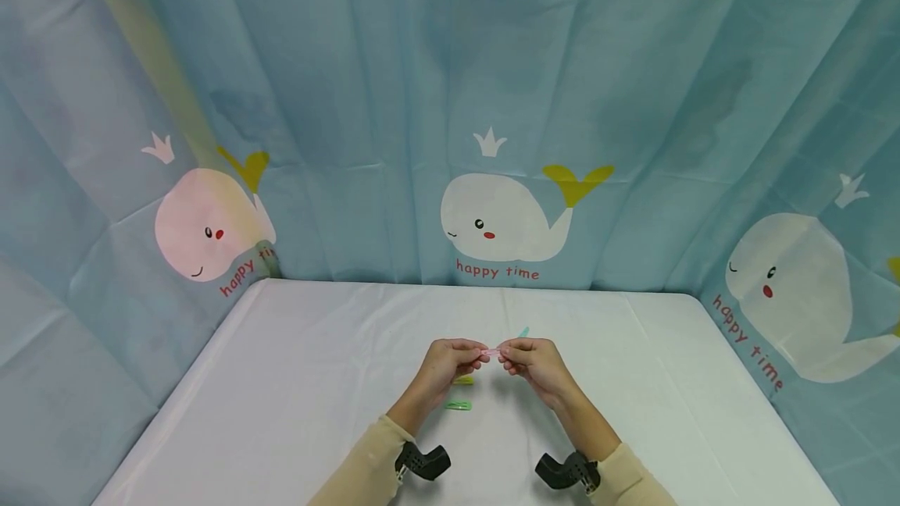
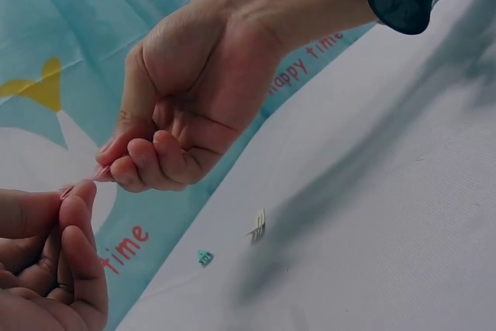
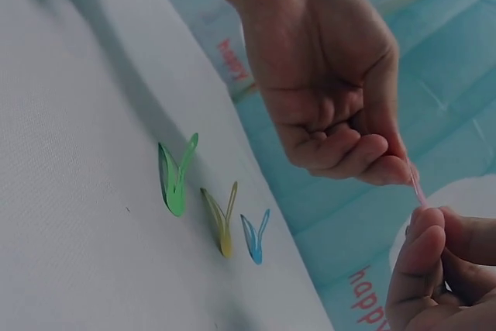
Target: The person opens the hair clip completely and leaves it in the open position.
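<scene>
Head view. We see both hands raised over the middle of the table (image 1: 295, 381), nearer its front edge than its back. The left hand (image 1: 450, 361) and right hand (image 1: 534, 361) meet fingertip to fingertip, a small pink clip (image 1: 491, 352) pinched between them, each hand taking one end. We judge the two-ended grip is for flexing or snapping it. Its long axis runs left to right, roughly parallel to the front edge, and it sits clear above the cloth. A green clip (image 1: 458, 405) and a yellow clip (image 1: 464, 381) lie on the table below the left hand; a teal clip (image 1: 523, 332) lies just beyond the hands, toward the back edge.

Left wrist view. The right hand (image 2: 186, 106) has its fingers curled, thumb and forefinger pressed on one end of the pink clip (image 2: 101, 172); only a sliver shows. The left fingers (image 2: 74, 215) close on the other end. Two small clips lie on the table (image 2: 372, 215), too blurred to tell colours surely.

Right wrist view. The left hand (image 3: 325, 91) pinches the pink clip (image 3: 418, 190) with curled fingers; the clip slopes down to the right fingertips (image 3: 422, 246). The green (image 3: 174, 180), yellow (image 3: 221, 222) and blue (image 3: 254, 238) clips lie in a row, sprung open, apart from one another.
</scene>
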`<state>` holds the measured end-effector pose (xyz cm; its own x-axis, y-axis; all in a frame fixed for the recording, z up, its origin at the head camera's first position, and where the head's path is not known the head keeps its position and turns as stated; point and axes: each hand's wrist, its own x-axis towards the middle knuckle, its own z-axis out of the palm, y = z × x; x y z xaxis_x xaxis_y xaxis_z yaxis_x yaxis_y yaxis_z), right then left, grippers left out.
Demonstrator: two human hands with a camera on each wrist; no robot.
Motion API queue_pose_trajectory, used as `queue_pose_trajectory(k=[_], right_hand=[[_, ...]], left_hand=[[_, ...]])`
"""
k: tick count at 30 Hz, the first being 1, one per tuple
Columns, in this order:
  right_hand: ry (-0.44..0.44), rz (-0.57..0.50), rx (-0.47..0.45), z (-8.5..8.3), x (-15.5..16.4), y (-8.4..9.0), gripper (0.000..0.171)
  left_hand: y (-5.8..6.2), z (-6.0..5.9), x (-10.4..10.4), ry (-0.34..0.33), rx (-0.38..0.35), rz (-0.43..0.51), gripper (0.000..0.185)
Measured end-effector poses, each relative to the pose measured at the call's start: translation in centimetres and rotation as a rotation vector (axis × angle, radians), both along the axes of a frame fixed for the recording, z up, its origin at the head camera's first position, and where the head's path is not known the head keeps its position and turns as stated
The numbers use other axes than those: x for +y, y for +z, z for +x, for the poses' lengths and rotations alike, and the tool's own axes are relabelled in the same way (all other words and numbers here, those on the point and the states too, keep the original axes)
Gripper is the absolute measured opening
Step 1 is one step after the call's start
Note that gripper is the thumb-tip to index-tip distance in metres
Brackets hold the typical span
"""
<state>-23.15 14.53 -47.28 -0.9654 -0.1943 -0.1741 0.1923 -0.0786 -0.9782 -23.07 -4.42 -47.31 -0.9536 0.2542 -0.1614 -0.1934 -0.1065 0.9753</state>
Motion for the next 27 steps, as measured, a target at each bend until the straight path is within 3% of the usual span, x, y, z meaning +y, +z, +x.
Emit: queue_pose_trajectory(k=[27], right_hand=[[0.024, -0.070, -0.038, -0.33, -0.07, -0.26, 0.019]], left_hand=[[-0.32, -0.20, -0.20, 0.034, -0.011, -0.007, 0.029]])
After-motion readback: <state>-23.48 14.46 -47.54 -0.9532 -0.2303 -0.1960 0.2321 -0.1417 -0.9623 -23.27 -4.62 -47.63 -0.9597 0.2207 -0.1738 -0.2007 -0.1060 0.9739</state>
